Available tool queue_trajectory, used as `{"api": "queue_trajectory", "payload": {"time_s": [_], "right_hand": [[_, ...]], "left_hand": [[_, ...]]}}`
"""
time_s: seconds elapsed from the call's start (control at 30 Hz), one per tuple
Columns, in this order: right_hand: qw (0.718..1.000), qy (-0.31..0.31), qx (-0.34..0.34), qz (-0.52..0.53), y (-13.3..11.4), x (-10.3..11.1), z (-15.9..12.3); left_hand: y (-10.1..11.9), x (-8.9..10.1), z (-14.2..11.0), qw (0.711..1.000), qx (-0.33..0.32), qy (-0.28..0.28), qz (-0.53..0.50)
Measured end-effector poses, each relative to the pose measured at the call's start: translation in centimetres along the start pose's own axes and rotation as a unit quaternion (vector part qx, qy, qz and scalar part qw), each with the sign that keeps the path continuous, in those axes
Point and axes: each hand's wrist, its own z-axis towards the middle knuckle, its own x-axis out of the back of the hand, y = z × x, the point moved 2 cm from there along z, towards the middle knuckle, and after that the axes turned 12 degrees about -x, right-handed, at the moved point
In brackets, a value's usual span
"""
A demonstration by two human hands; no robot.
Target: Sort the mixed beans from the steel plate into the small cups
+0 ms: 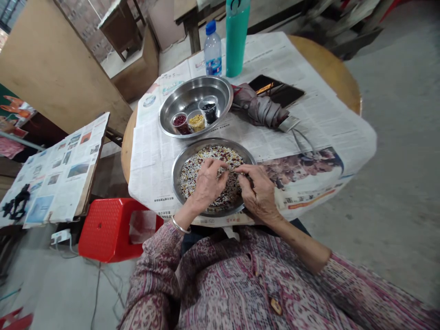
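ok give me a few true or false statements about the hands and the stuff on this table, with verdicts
1. The left hand wears a silver bangle at the wrist. True.
2. The right hand is gripping a red plastic stool. False: the stool stands beside the table, and the hand is over mixed beans in a round steel dish.
3. Three small clear cups stand in a farther steel bowl. True.
4. A folded grey umbrella lies inside the round steel dish. False: it lies on the newspaper beside the farther steel bowl.
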Motion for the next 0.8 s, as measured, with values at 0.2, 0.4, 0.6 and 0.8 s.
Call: {"api": "queue_trajectory", "payload": {"time_s": [0.2, 0.4, 0.6, 0.8], "right_hand": [[1.0, -0.005, -0.006, -0.002, -0.4, 0.2, 0.1], [1.0, -0.003, 0.002, -0.002, -0.5, 0.3, 0.1], [1.0, -0.008, 0.007, -0.008, -0.2, 0.3, 0.0], [1.0, -0.01, -0.003, -0.004, -0.2, 0.3, 0.0]], "left_hand": [[0.5, -1.0, 1.8, 0.979, -0.122, -0.14, 0.082], [-1.7, -1.1, 4.3, 0.969, -0.147, -0.145, 0.14], [-3.4, 1.1, 3.7, 0.976, -0.05, -0.092, 0.191], [-3.9, 3.4, -0.1, 0.977, 0.027, -0.056, 0.205]]}}
